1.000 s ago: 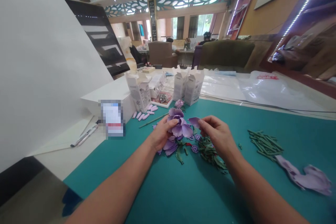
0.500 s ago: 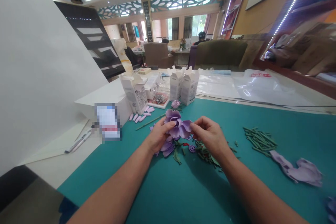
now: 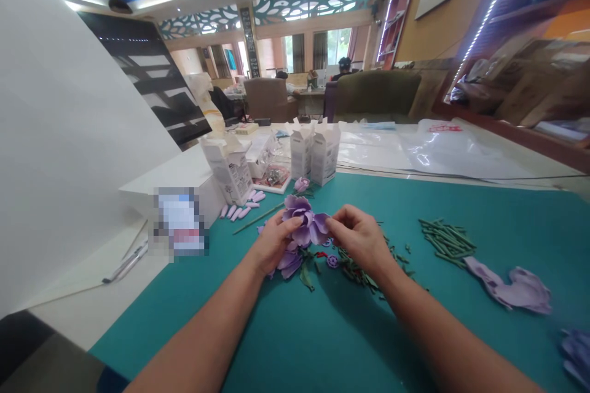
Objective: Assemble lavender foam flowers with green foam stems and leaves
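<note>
head view — my left hand (image 3: 270, 247) cups the purple paper flower (image 3: 304, 226) from its left side, thumb laid over the front petals, fingers closed around the bloom and holding it just above the teal surface (image 3: 322, 331). my right hand (image 3: 362, 238) has come in against the flower's right edge: a second ago it held a loose purple petal a little apart from the bloom, and now that petal is pressed up to the outer ring, thumb and forefinger pinched together on it. i cannot tell whether the petal has actually caught or is only held against the others, since my fingertips cover the join. i'd judge the petal is being seated, so the bloom has one more layer on that side.

under the flower lie more purple petals (image 3: 289, 263), a few dark green leaves (image 3: 306, 276) and small purple wheel-shaped pieces (image 3: 331, 261), all touching or nearly touching my hands. just right of my right hand is a scatter of green stem pieces (image 3: 364, 270), and well apart to the right a neater heap of green sticks (image 3: 446, 239), then a limp strip of purple petal material (image 3: 509, 285). beyond the flower stand white cartons (image 3: 312, 150), with another white carton (image 3: 229, 166) to their left, a small purple bud (image 3: 302, 184) and a row of pale pink tips (image 3: 242, 206) beside it — none of that has shifted; only the whole view has slid a little left.
</note>
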Available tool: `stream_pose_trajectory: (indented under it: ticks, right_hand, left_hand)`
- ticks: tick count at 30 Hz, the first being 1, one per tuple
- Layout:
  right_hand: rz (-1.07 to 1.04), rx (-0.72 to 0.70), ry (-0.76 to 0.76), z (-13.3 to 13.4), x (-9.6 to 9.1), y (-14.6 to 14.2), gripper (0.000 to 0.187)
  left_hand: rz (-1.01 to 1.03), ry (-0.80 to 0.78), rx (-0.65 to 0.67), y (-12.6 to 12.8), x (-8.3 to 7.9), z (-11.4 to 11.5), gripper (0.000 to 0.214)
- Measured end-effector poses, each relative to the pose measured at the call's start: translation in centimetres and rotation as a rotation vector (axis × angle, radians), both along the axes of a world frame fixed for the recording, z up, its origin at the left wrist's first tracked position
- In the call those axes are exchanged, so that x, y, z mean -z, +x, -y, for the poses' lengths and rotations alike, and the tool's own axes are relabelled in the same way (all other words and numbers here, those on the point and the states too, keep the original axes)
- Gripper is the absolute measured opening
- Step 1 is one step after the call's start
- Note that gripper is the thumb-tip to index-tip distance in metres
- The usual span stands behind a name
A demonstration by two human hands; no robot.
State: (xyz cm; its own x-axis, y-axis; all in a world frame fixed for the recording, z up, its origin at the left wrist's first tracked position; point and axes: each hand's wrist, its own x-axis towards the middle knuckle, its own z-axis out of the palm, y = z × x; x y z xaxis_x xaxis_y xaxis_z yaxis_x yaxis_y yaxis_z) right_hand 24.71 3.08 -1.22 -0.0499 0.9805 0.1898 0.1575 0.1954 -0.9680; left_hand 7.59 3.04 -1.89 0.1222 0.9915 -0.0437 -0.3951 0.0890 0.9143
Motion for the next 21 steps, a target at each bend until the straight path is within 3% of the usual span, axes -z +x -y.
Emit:
stream_pose_trajectory:
  ticks: [21]
  right_hand:
    - [0.093, 0.020, 0.103, 0.65, -0.47, -0.22, 0.021]
  left_hand:
    - [0.002, 0.043, -0.034, 0.36, -0.72, 0.47, 0.040]
